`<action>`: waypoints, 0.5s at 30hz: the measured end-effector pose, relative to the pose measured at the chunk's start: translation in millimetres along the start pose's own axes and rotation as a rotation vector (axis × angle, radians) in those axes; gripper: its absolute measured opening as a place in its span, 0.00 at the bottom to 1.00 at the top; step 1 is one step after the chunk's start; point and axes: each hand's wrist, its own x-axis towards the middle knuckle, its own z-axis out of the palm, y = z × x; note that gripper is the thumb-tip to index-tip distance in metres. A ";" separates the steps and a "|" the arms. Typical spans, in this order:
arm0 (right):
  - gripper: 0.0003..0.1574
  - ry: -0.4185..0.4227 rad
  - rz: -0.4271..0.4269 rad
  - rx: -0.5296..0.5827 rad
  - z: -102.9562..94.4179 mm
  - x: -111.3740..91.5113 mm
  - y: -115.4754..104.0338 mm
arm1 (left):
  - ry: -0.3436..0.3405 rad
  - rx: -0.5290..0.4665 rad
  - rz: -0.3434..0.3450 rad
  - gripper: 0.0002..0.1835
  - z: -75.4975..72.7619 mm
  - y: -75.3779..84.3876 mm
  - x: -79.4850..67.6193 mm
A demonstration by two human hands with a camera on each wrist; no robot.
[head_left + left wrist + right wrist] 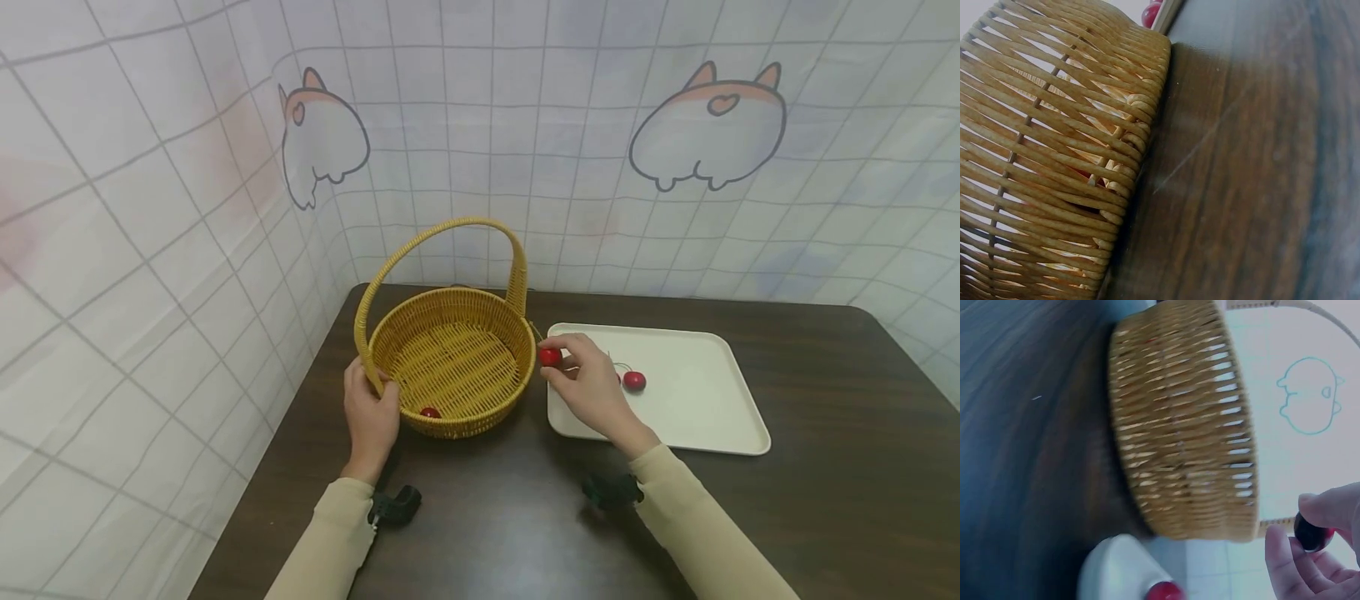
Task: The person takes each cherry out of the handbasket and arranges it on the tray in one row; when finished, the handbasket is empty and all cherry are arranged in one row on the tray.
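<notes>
A yellow woven basket [457, 358] with a tall arched handle stands on the table. At the basket's left rim, by the foot of the handle, my left hand [371, 421] grips the edge; in the left wrist view the basket wall [1054, 144] shows but no fingers. My right hand [592, 387] pinches a red cherry [550, 357] between thumb and fingers, just right of the basket rim. The right wrist view also has this cherry [1312, 534], dark on one side. Inside the basket, near its front, lies another cherry [430, 412].
To the right, a white tray [697, 408] bears a red cherry [634, 381] with a thin stem, and another partly hidden behind my right hand. Dark wood tabletop [480, 517] lies under everything. A patterned curtain [562, 167] hangs behind.
</notes>
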 end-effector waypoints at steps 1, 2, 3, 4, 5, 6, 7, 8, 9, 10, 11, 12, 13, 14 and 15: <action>0.23 0.004 0.007 -0.011 -0.8 -2.2 2.6 | 0.000 0.000 -0.002 0.05 0.2 0.0 0.0; 0.24 0.009 0.015 -0.018 -1.7 -4.3 5.3 | -0.001 -0.002 -0.004 0.05 0.5 0.1 -0.1; 0.24 0.015 0.020 -0.023 -2.6 -6.1 8.4 | -0.001 -0.005 -0.004 0.05 0.7 0.2 -0.2; 0.25 0.020 0.024 -0.025 -3.7 -7.7 11.2 | 0.000 -0.008 -0.004 0.05 0.8 0.2 -0.2; 0.25 0.025 0.030 -0.026 -5.1 -9.2 13.8 | 0.003 -0.009 -0.004 0.05 0.8 0.5 -0.3; 0.25 0.030 0.035 -0.031 -7.0 -10.5 16.0 | 0.005 -0.009 -0.001 0.05 0.8 0.4 -0.2; 0.25 0.036 0.039 -0.036 -9.0 -11.6 18.5 | 0.008 -0.009 0.001 0.05 0.8 0.1 -0.1; 0.25 0.047 0.040 -0.041 -11.2 -12.3 21.5 | 0.010 -0.007 0.003 0.05 0.8 -0.1 -0.1; 0.25 0.056 0.040 -0.047 -13.3 -12.9 24.7 | 0.012 -0.005 0.005 0.05 0.7 -0.2 0.1; 0.25 0.064 0.044 -0.054 -16.0 -13.5 27.3 | 0.013 -0.003 0.005 0.05 0.6 -0.4 0.2; 0.25 0.074 0.051 -0.062 -18.7 -14.1 30.3 | 0.014 -0.002 0.005 0.05 0.4 -0.3 0.3; 0.24 0.084 0.058 -0.071 -21.6 -14.8 33.4 | 0.014 -0.004 0.005 0.05 0.3 -0.5 0.4; 0.24 0.096 0.064 -0.080 -24.3 -15.4 36.7 | 0.014 -0.004 0.004 0.05 0.2 -0.4 0.5; 0.24 0.108 0.073 -0.085 -27.1 -16.1 40.0 | 0.012 -0.005 0.004 0.05 0.0 0.0 0.5; 0.24 0.117 0.081 -0.088 -29.7 -16.7 43.3 | 0.011 -0.008 0.004 0.05 -0.1 0.4 0.6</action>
